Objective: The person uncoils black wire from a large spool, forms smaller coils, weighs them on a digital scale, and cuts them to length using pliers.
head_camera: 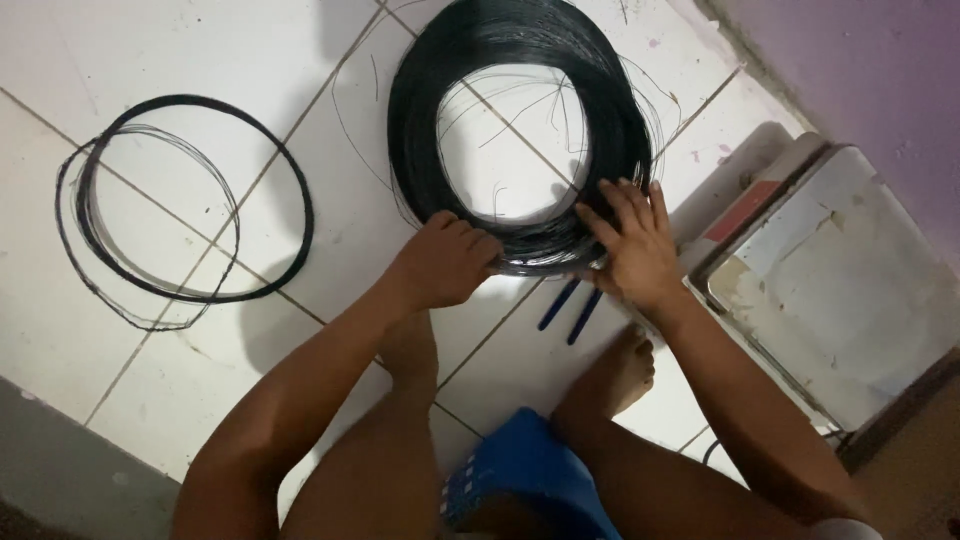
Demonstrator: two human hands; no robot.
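Thick black wire coil (520, 130) flat on white tiled floor (200, 40), ring open upward, slightly longer away from the body. Left hand (445, 262) curled shut over near rim. Right hand (632, 245) just right of that grip, fingers spread, pressing same rim, not closed. Blue-handled tool (570, 310) on floor just behind both grips. Thin wire loop (180, 210) well left of them. Flat weighing scale (830, 270) right of right hand.
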